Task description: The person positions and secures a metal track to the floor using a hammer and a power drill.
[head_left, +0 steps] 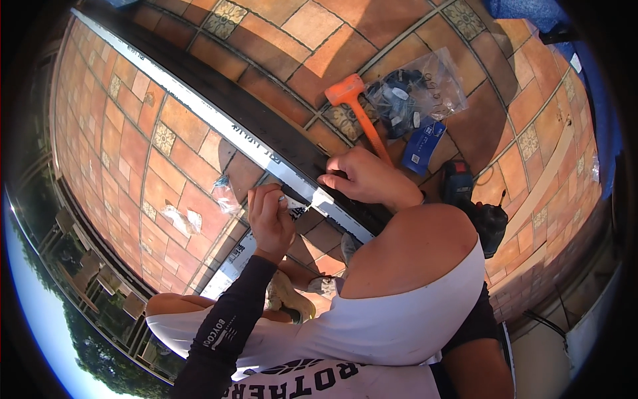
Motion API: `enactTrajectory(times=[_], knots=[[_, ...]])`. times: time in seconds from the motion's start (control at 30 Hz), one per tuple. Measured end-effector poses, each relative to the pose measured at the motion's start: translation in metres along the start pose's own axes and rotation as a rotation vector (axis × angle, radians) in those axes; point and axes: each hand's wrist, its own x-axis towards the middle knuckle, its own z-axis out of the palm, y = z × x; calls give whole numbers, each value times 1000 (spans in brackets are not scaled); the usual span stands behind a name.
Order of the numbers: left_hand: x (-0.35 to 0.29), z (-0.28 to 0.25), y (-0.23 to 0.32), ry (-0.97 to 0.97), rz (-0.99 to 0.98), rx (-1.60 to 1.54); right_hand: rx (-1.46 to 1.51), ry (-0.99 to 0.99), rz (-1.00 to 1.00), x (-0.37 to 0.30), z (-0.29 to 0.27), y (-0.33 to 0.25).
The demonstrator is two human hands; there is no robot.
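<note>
A long dark metal frame bar (pixel 252 110) with white printed film on one side runs from the upper left to my knees. A second film-covered bar (pixel 232 263) meets its near part from the lower left. My left hand (pixel 269 219) is closed beside this joint, its fingertips pinched around something small and pale that I cannot make out. Across the bar, my right hand (pixel 365 176) rests at the dark side with its fingers curled. Whatever its fingers may hold is hidden.
An orange mallet (pixel 362 113) lies beyond my right hand, near a clear plastic bag of dark parts (pixel 409 100) and a blue packet (pixel 424 146). A cordless drill (pixel 488 223) stands right of my knee. Small plastic bags (pixel 183 219) lie on the tiles at left.
</note>
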Motion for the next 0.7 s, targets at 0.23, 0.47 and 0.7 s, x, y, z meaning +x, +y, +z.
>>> enactTrajectory(times=[0.23, 0.47, 0.7], knots=[[0, -1, 0, 6, 10, 6, -102, -52, 6, 6, 9, 0], [-1, 0, -3, 20, 28, 22, 128, 26, -51, -6, 2, 8], [1, 0, -2, 25, 52, 25, 53, -19, -73, 0, 10, 27]])
